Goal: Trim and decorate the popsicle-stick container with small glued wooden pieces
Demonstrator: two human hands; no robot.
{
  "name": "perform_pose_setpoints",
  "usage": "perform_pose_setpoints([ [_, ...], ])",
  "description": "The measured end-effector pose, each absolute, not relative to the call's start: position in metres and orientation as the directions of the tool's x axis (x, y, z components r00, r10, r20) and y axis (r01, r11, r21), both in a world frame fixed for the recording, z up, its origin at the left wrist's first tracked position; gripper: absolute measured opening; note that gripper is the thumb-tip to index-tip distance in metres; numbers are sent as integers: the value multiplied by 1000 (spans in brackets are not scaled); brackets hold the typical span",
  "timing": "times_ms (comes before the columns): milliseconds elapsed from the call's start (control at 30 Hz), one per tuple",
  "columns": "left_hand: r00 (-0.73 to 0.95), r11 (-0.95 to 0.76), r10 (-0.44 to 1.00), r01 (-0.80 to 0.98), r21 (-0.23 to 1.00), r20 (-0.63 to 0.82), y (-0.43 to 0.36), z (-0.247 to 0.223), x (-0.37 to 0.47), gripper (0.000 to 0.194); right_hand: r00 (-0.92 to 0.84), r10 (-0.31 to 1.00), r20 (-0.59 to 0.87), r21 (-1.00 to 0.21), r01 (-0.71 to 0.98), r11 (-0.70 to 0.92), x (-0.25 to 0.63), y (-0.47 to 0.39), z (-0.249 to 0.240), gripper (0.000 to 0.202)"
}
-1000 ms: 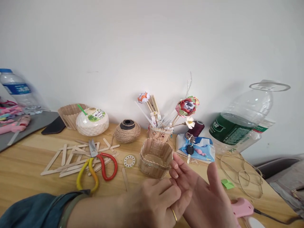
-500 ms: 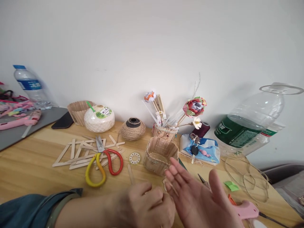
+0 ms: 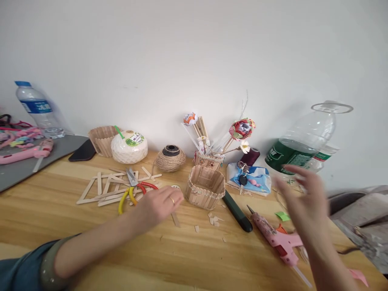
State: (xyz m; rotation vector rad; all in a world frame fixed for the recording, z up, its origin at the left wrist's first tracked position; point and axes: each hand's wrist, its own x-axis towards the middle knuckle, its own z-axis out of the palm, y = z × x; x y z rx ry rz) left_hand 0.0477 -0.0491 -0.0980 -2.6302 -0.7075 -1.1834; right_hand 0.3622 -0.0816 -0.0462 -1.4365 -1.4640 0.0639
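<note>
My left hand (image 3: pixel 159 206) wears a ring and is low over the table, its fingers curled down and pressed together. Just past its fingertips shows the edge of a small white ring-shaped disc (image 3: pixel 176 186); whatever the fingers hold is hidden. The scissors (image 3: pixel 133 190) with yellow and red handles lie partly behind this hand. A small craft-stick box (image 3: pixel 204 188) stands to its right. My right hand (image 3: pixel 306 198), smeared by motion, is raised with fingers apart and nothing visible in them. Below and left of it rests a pink glue gun (image 3: pixel 274 238).
Loose craft sticks (image 3: pixel 106 188) lie at the left. A twine ball (image 3: pixel 170 158), a white coconut (image 3: pixel 129 147) and a vase of paper flowers (image 3: pixel 209 159) line the wall. A dark green utility knife (image 3: pixel 237 212) lies by the box. A large bottle (image 3: pixel 298 149) leans at the right.
My hands were together at the front of the box and have moved apart. The left went left toward the disc; the right rose to the right. The glue gun and knife are now uncovered.
</note>
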Motion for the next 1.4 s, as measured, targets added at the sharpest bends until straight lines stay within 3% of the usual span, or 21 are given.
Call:
perform_pose_setpoints([
  [133, 406, -728, 644, 585, 356, 648, -26, -91, 46, 18, -97, 891, 444, -560, 746, 360, 327, -73, -80, 56],
  [267, 277, -577, 811, 525, 626, 515, -19, -83, 52, 14, -197, 902, 384, -518, 763, 387, 304, -65, -98, 67],
  [333, 236, -523, 851, 453, 722, 468, -19, -80, 55, 15, -225, 899, 377, -497, 770, 401, 301, -60, -97, 56],
  [500, 156, -404, 914, 262, 877, 374, -19, -70, 60, 19, -293, 898, 328, -462, 779, 423, 300, -51, -83, 7],
  [700, 164, -288, 949, 118, 950, 268, -24, -53, 69, 20, -291, 930, 225, -457, 811, 364, 299, -42, -64, 28],
  [1000, 267, -276, 931, 67, 959, 249, -29, -47, 79, 15, -173, 985, 29, -396, 902, 170, 302, -37, -48, 28],
  [1400, 359, -295, 901, 96, 951, 243, -7, -53, 97, 12, -70, 997, 40, -475, 876, 81, 304, -17, -75, 29],
])
